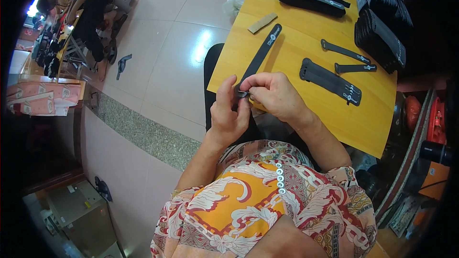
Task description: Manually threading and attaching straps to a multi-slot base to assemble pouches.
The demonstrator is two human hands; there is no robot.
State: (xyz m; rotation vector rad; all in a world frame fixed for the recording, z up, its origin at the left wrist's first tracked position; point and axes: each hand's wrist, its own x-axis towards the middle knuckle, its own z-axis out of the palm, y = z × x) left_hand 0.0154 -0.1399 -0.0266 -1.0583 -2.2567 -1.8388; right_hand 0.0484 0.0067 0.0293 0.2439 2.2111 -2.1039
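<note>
Pinching the near end of a black strap point(262, 53) close to the table's edge.
Left hand point(229, 113) and right hand point(278, 96) both nip it between thumb and fingers; its far end reaches out over the yellow table point(299, 38). If either pinch slackens, the small, partly hidden end could slip or twist, and the strap might drop toward the lap.

open lane on the table point(297, 38) between long black strap point(262, 51) and wide black strap point(330, 80), bare wood at the near right corner, two narrow straps point(345, 51) toward the right edge, strap bundle point(311, 3) blocking the far edge, strap stacks point(378, 38) walling the far right corner
</note>
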